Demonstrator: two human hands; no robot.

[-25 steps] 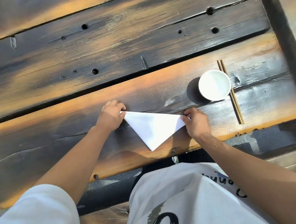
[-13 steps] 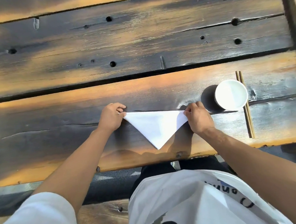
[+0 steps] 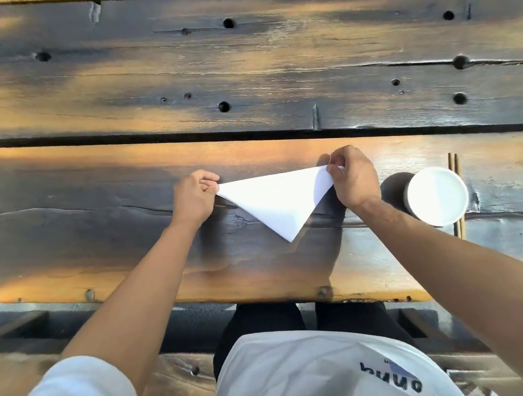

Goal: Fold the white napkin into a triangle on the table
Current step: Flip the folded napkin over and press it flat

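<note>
The white napkin (image 3: pixel 277 201) is a triangle with its point toward me, over the near plank of the dark wooden table (image 3: pixel 246 76). My left hand (image 3: pixel 194 195) pinches its left corner low by the wood. My right hand (image 3: pixel 352 178) pinches the right corner and holds it raised, so the right side curls up off the table.
A white cup (image 3: pixel 437 196) stands just right of my right hand, casting a dark shadow to its left. A pair of wooden chopsticks (image 3: pixel 454 167) lies behind and under the cup. The table's near edge (image 3: pixel 260 299) runs above my lap.
My right hand has lifted the napkin's right corner up and away from me; before, that corner lay low by the table. My left hand keeps its grip on the left corner.
</note>
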